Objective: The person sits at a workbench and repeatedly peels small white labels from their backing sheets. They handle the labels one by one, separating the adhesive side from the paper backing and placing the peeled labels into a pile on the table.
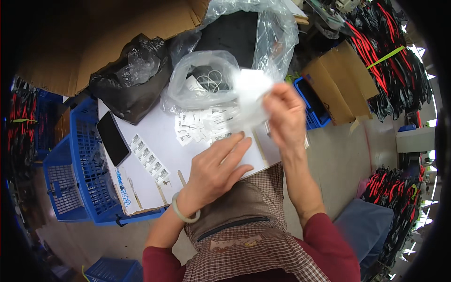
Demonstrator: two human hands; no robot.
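Observation:
My right hand (287,115) is raised over the right side of the table, thumb and fingers closed on a white slip (251,89). The slip is smeared by motion; its upper end looks solid white and its lower part hazier, so its exact kind cannot be told. Resting by the table's near edge, my left hand (216,169) has its fingers stretched out and holds nothing visible. Its fingertips lie beside a loose heap of white printed tags (202,124). Behind the heap, a clear plastic bag (181,89) stands with its mouth open, white looped strings (210,81) showing inside.
On the white tabletop (162,141) lie a black phone (113,138) and a strip of printed stickers (149,159). A black plastic bag (131,80) sits at the back left. Blue crates (96,178) flank the table's left side; a cardboard box (340,82) stands right.

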